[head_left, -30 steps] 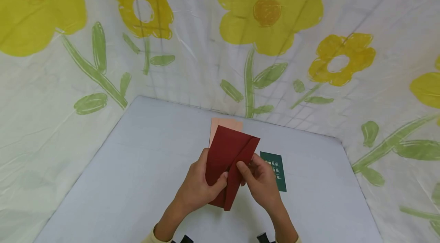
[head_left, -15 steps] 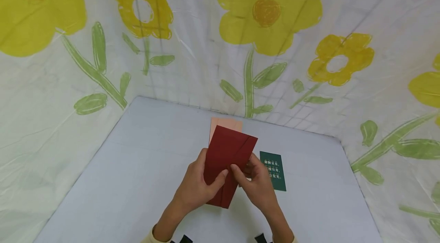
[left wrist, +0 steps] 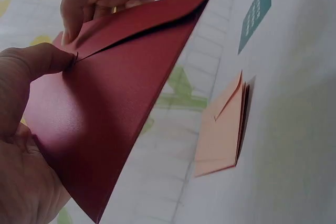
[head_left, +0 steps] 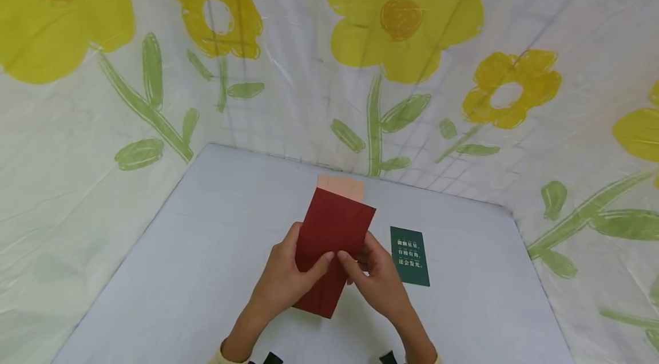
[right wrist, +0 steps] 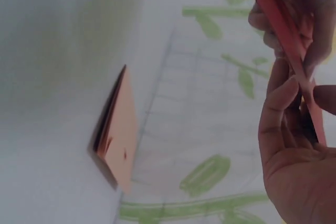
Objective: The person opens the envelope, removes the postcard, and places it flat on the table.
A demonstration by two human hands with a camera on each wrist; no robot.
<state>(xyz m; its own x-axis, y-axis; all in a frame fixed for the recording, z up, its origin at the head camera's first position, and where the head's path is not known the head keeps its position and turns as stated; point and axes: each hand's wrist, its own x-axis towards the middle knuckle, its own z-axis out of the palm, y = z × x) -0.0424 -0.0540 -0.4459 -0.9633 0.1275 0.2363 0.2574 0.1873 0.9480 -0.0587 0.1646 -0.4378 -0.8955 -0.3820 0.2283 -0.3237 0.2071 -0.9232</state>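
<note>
Between both hands, a dark red envelope [head_left: 336, 221] is held up above the table, tilted in the head view. My left hand [head_left: 285, 275] grips its left side, the thumb lying across the front face. On the right side, my right hand [head_left: 378, 278] pinches the edge, its thumb close to the left thumb. The left wrist view shows the red envelope [left wrist: 121, 82] with its flap lying over the face and a narrow dark gap along the flap's edge towards the top corner. Fingers behind the envelope are mostly hidden in the head view.
Behind the red envelope, a peach envelope [head_left: 342, 185] lies on the pale table [head_left: 206, 238], partly covered in the head view. To the right is a green card [head_left: 409, 256] with white printed characters. A flower-printed curtain [head_left: 298, 78] surrounds the table's back and sides.
The flap on the red envelope has gone from slightly lifted to lying flatter. Both hands and the envelope have shifted a little left, uncovering the green card.
</note>
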